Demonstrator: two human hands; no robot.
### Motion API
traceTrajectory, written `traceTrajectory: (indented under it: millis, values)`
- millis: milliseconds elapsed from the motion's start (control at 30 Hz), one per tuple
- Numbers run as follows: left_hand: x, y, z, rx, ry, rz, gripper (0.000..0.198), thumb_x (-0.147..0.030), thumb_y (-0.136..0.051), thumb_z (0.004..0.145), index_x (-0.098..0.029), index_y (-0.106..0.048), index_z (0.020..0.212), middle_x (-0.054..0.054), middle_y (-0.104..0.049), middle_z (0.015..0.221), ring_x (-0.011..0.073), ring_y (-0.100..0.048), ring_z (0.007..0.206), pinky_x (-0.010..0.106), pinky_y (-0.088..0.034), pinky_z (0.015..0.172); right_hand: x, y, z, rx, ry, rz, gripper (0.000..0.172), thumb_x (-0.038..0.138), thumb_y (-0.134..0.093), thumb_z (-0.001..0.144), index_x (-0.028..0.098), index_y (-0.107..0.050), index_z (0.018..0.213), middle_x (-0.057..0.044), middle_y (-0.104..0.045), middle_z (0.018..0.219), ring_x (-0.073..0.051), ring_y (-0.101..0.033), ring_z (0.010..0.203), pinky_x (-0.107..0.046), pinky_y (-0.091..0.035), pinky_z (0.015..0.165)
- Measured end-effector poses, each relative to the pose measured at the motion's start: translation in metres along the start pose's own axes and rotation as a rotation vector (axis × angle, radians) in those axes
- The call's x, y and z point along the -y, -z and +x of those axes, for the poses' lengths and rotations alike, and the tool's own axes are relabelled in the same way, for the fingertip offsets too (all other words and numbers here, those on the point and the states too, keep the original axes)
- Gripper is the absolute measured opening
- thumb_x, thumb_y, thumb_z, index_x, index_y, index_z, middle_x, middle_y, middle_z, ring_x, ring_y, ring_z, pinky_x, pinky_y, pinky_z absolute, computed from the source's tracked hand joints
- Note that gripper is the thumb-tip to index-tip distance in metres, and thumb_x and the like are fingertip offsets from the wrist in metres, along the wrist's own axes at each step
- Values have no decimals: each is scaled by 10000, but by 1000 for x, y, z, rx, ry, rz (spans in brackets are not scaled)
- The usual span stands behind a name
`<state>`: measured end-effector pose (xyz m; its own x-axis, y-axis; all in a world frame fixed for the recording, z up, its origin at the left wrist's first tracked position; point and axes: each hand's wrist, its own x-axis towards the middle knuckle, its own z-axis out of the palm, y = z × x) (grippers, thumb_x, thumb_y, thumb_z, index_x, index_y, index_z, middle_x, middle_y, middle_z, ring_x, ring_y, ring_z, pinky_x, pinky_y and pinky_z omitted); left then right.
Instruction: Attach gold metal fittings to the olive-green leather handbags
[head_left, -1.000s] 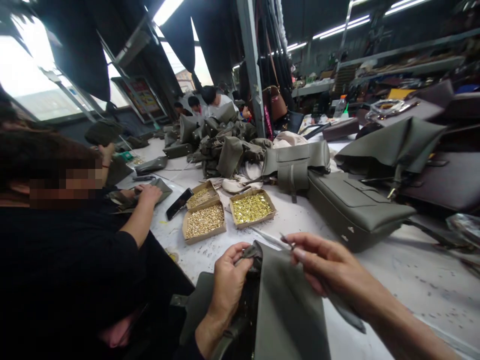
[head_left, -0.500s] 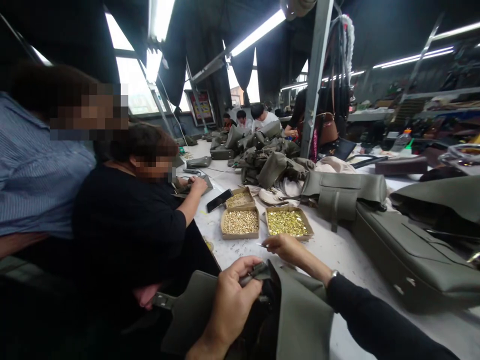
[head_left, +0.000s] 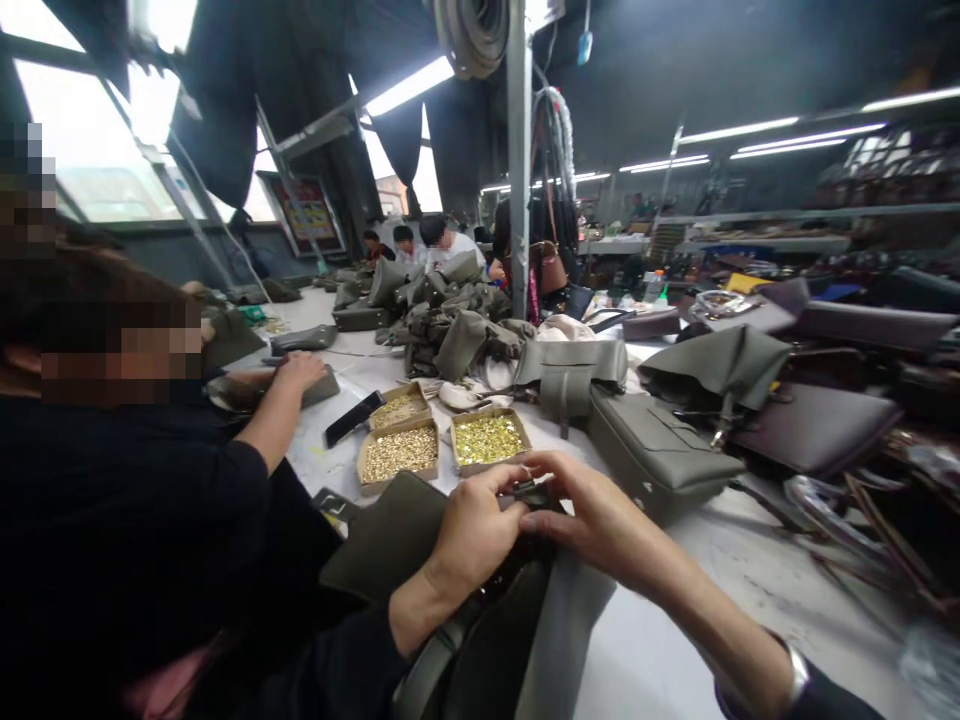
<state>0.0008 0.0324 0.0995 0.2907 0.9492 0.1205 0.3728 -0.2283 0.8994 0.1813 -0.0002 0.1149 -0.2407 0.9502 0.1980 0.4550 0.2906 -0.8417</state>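
A grey-green leather handbag [head_left: 574, 625] stands before me, its mouth turned up and its flap [head_left: 390, 535] spread to the left. My left hand [head_left: 476, 525] is closed, pinching a narrow strap piece at the bag's upper edge between thumb and fingers. My right hand [head_left: 596, 515] meets it from the right, thumb and fingers curled around the same strap piece [head_left: 531, 492]. Whether a small part sits between the fingertips is hidden. Just beyond my hands are a cardboard box of shiny gold metal pieces [head_left: 491, 438] and a box of rounder gold pieces [head_left: 401, 452].
A third small box [head_left: 397, 408] and a black phone [head_left: 354, 418] lie behind. Grey-green bags [head_left: 457, 320] are heaped farther back, and a finished-looking bag [head_left: 660, 440] lies to the right. A co-worker in black [head_left: 135, 500] sits close on the left, one hand [head_left: 300, 372] on a bag piece.
My right hand has come back from beside the gold-piece boxes to the bag's edge, joining my left hand. The view has swung to the right.
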Motion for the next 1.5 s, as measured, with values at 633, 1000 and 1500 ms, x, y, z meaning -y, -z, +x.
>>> traceTrajectory:
  millis: [633,1000,1500]
  values:
    - [44,-53,25,125,46,135,208,-178,-624,771,-187,-676,972,-28,-646,698,139,-617,633,211,-445,586,-81,-3,-13,-44,-201,-85,207,176,-671,826,217,-620,1022,-3,-703,873,-194,-634,819,-253,-369,681]
    - [39,-59,26,230,225,-105,227,-252,-661,712,-171,-601,916,-73,-506,590,78,-460,456,140,-329,374,-99,-7,-23,-37,-134,40,108,240,-584,941,232,-600,1047,-11,-709,935,-211,-658,899,-293,-416,788]
    - [39,-56,24,238,258,-127,252,-250,-651,691,-165,-617,926,-60,-563,626,85,-483,470,164,-370,393,-98,-17,-25,-41,-275,283,402,126,-662,696,217,-552,1071,31,-649,888,-179,-567,829,-264,-398,742]
